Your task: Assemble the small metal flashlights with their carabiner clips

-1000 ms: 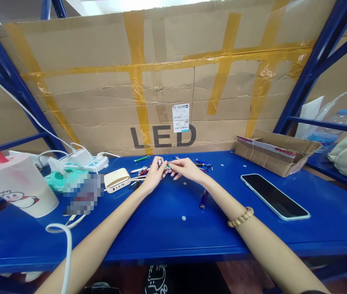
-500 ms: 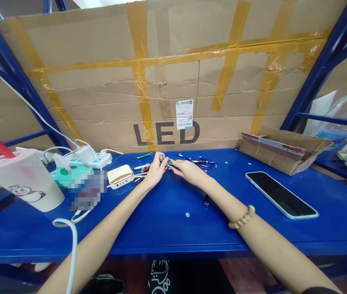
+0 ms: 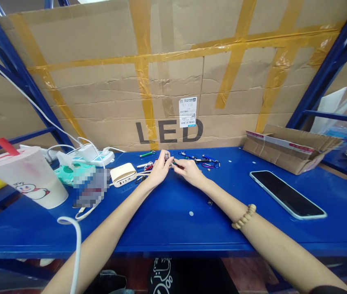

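Right forearm has swung inward since the earlier frame and now covers most of a dark purple tube (image 3: 210, 202), leaving only its end showing on the blue steel shelf (image 3: 173, 228). At far left stands a plastic drinks cup (image 3: 27, 175), then a white power strip (image 3: 95, 158) at the far edge, with a gold-topped power bank (image 3: 123, 174) nearer the hands. Left hand (image 3: 159, 169) is curled, thumb and fingertips closed around a small silver cylinder (image 3: 166, 157), apparently pinching it. Just beside it, right hand (image 3: 188, 171) is partly open, its fingertips (image 3: 176, 162) curving in at a green-tipped piece (image 3: 173, 163); whether they have firm hold is too small to tell. The two sets of fingers nearly meet over the far part of the shelf. Keychain penlights with carabiner clips (image 3: 202, 160) lie loose to the right, and more small pieces (image 3: 147, 165) lie to the left, so most remain scattered. Farther right sit an open cardboard box (image 3: 289, 149) and a black smartphone (image 3: 286, 194).
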### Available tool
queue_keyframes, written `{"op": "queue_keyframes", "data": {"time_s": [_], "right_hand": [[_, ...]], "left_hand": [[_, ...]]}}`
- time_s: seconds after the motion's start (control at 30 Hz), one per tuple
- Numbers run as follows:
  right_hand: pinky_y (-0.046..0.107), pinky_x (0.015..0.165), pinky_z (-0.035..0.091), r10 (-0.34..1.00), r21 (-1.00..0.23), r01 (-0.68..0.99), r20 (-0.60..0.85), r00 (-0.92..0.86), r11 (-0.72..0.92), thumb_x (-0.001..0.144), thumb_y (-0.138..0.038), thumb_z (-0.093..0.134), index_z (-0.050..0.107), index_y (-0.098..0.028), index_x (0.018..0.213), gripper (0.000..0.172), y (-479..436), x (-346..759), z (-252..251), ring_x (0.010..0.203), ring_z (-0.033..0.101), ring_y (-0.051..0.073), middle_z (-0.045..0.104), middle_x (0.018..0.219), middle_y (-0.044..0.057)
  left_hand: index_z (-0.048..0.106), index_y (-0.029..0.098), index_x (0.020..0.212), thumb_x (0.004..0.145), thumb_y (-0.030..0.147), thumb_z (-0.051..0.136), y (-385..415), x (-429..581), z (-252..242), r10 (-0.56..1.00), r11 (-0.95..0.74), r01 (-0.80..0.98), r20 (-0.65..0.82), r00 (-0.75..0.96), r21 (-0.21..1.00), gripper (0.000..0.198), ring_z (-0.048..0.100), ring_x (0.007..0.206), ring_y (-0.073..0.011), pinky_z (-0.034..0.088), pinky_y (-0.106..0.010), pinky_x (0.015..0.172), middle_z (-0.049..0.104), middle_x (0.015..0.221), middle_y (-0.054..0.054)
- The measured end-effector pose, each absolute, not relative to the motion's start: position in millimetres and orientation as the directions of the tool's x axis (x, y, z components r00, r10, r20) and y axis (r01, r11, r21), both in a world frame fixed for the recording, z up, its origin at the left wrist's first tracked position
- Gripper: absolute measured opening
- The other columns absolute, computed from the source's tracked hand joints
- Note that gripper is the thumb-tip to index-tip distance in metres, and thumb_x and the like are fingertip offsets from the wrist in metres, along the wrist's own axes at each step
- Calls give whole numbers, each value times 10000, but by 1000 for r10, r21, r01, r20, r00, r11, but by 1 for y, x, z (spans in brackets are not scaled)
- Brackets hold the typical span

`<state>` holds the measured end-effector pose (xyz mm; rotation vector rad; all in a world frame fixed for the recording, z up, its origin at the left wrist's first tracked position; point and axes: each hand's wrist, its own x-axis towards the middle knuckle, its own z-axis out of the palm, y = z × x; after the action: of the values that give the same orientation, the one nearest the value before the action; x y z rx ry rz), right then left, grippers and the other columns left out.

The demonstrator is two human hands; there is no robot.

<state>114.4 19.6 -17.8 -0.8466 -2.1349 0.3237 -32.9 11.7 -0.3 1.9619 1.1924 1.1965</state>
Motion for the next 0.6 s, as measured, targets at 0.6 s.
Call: {"op": "queue_keyframes", "data": {"time_s": [0.6], "right_hand": [[321, 741, 467, 628, -442, 447, 532, -568, 778, 839, -370, 527, 568, -197, 1167, 374, 8, 127, -11, 810, 579, 181, 637, 910, 64]], "left_hand": [[292, 217, 794, 862, 311, 405, 17, -34, -2, 938, -345, 192, 332, 94, 919, 162, 326, 435, -48, 285, -175, 463, 315, 558, 96]]}}
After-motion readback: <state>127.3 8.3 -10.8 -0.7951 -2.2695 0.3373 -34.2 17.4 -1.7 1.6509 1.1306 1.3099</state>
